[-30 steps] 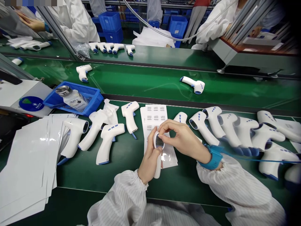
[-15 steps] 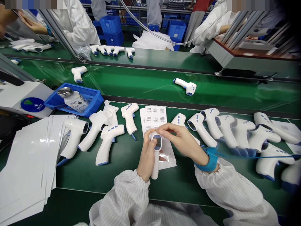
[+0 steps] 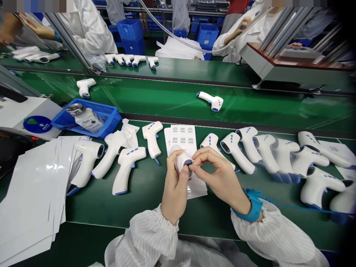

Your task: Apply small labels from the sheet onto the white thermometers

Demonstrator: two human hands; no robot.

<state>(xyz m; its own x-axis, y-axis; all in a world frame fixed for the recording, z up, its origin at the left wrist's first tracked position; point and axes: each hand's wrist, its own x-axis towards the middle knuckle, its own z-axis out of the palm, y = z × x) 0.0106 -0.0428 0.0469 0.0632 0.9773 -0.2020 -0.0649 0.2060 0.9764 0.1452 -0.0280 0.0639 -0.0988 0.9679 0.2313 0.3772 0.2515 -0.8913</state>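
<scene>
My left hand [image 3: 175,183] is wrapped round a white infrared thermometer [image 3: 180,155], tilted so that its dark screen end faces me; most of its handle is hidden. The thumb presses at the screen. My right hand [image 3: 214,172], with a blue wrist strap [image 3: 251,204], pinches thumb and forefinger together at the right edge of that screen. Whatever is between those fingertips is too small to make out. Under the hands lies a sheet of printed labels [image 3: 183,129] with a clear plastic piece at its lower end.
Several more thermometers lie left [image 3: 129,163] and right [image 3: 268,148] of my hands. A blue tray [image 3: 112,124] holds a bottle [image 3: 88,119] with a metal top. White sheets [image 3: 33,185] are stacked at left. Beyond runs a green conveyor belt [image 3: 150,92] with two thermometers; co-workers stand across it.
The held thermometer has turned from upright with its screen facing up to tilted and foreshortened. My right fingers moved down to the screen's edge. Thermometers on the belt have shifted left.
</scene>
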